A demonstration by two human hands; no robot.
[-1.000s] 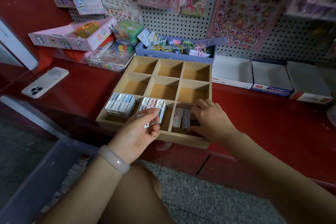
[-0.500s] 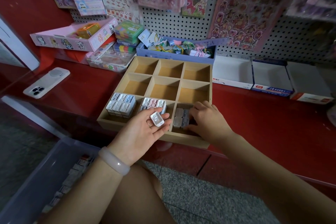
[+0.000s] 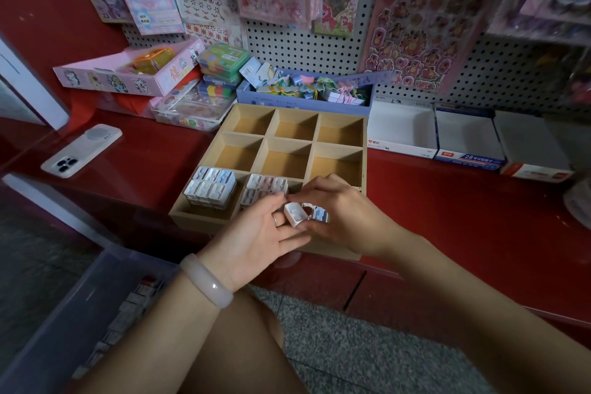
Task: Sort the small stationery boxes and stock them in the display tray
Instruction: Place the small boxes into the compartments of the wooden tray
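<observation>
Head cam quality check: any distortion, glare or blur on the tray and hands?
Head view: wide-angle bowing at the edges; dim overall. Wooden tray and small white box are sharp, left hand and right hand slightly soft; soft glare on the red counter.
</observation>
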